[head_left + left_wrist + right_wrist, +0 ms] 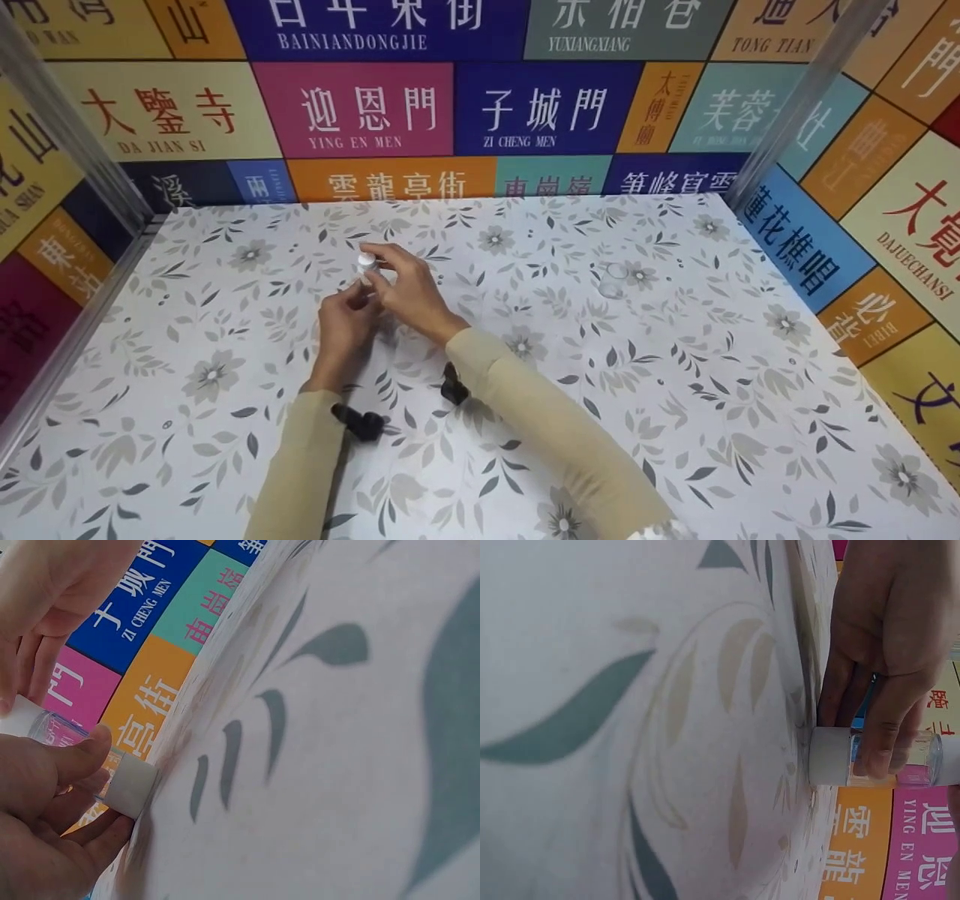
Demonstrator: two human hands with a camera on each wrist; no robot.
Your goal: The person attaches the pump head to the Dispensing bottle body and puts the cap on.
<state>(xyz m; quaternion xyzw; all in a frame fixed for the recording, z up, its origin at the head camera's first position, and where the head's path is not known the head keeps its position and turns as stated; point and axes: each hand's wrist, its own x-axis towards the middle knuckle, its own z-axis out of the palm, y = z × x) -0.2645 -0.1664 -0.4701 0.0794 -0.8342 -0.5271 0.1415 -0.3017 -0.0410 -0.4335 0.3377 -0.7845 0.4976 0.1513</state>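
White cap [367, 259]: on the upper end of the bottle, within the right hand's fingers.
Bottle [921, 758]: clear-bodied, upright, with a white base [133, 786] at the worktop's surface; left of the middle, nearer the far edge than the near one.
Left hand [348, 316]: mostly closed, thumb and fingers pinching the clear body just above the base.
Right hand [411, 289]: partly closed, thumb and fingers bent about the cap.
Clear round object [612, 282]: well apart from the hands, toward the far right corner; its exact kind cannot be told.
Worktop [675, 360]: white, printed with grey flowers and leaves.
Sleeves [300, 465]: beige, with a small black device [365, 424] at each wrist.
Panels [352, 112]: multicoloured, lettered, standing beyond the far edge and both side edges.
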